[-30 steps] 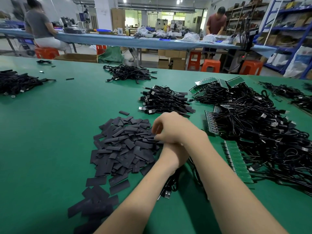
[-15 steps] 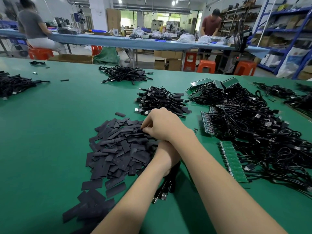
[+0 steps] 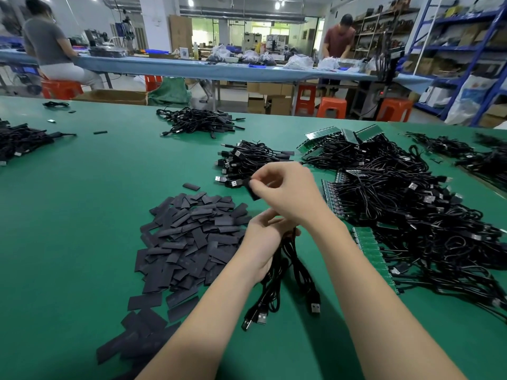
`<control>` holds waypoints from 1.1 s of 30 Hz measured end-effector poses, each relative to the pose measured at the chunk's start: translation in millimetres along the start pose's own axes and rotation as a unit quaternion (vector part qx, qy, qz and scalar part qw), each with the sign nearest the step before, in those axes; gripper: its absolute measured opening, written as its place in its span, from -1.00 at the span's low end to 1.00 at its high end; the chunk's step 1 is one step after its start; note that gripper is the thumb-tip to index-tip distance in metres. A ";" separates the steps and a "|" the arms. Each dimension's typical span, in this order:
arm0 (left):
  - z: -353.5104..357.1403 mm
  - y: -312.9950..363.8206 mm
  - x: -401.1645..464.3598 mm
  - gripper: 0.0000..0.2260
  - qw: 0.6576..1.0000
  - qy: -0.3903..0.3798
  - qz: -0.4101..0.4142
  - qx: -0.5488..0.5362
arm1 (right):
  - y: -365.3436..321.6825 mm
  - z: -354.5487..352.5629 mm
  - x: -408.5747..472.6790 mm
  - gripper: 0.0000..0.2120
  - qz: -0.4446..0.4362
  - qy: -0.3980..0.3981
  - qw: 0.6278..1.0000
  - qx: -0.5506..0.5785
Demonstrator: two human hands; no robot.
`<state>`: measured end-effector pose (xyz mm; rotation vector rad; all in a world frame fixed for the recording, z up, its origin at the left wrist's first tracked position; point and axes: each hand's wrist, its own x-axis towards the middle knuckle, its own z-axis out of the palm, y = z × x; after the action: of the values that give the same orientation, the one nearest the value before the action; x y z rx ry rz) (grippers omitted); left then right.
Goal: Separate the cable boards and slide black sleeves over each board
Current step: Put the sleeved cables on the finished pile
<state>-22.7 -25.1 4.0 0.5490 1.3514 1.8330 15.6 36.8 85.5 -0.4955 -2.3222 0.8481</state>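
Since a second ago my right hand has lifted off the heap of black sleeves and now hangs above the table's middle, thumb and forefinger pinching one black sleeve taken from the heap. My left hand sits just beneath it, fingers curled round a small bunch of cables whose USB plugs trail toward the near edge of the green table; the boards at their upper ends are hidden inside my fist, so I cannot tell how they lie.

The sleeve is feather-light, thin and floppy, pressed flat, so I judge it has to be squeezed at its edges to open the mouth before a board will enter. Holding it near one end leaves the other end free. The boards look stiff but thin and probably snap-prone at their joins, so I would grip each by its sides, not by the wire.

Counts: one sleeve in my fingers, three plugs showing from my bunch, sleeves in the heap far too many to count, and one stray sleeve just beyond it. Green board strips lie under the big cable tangle toward the right edge; I make out several, not an exact number.
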 end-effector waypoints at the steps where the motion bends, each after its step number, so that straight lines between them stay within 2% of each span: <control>1: -1.5 1.0 -0.6 -0.85 1.000 0.000 -0.006 -0.009 | 5.2 -5.5 -2.7 -0.89 0.021 0.031 0.999 0.032; 6: -9.0 0.2 2.7 -0.90 0.998 -0.015 -0.023 -0.049 | 39.0 -28.9 -24.1 -0.92 0.155 0.121 0.956 0.220; 9: -10.1 3.1 2.0 -0.89 0.997 -0.021 -0.036 -0.065 | 56.6 -38.3 -34.9 -0.96 0.203 0.115 0.951 0.203; 11: -11.2 4.1 2.2 -0.89 0.996 -0.023 -0.037 -0.073 | 62.5 -39.5 -40.3 -0.92 0.210 0.081 0.953 0.204; 15: -12.2 4.5 1.8 -0.88 0.996 -0.030 -0.040 -0.079 | 64.2 -36.7 -47.4 -0.85 0.206 0.021 0.913 0.351; 20: -12.5 7.7 -1.0 -0.89 0.994 -0.044 -0.045 -0.084 | 68.1 -36.7 -46.3 -0.71 0.197 0.032 0.908 0.369; 24: -12.8 10.6 -2.5 -0.89 0.992 -0.059 -0.052 -0.096 | 68.5 -39.6 -46.7 -0.71 0.194 0.076 0.864 0.459; 27: -12.7 12.1 -3.8 -0.88 0.991 -0.066 -0.058 -0.097 | 66.9 -41.1 -48.4 -0.67 0.179 0.082 0.852 0.485; 33: -11.4 12.4 -4.4 -0.87 0.990 -0.075 -0.067 -0.102 | 62.6 -34.7 -49.0 -0.87 0.183 0.096 0.852 0.481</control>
<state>-32.4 -37.0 12.2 0.4673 1.0595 1.7588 83.0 72.0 43.9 -0.5213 -1.3571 1.8741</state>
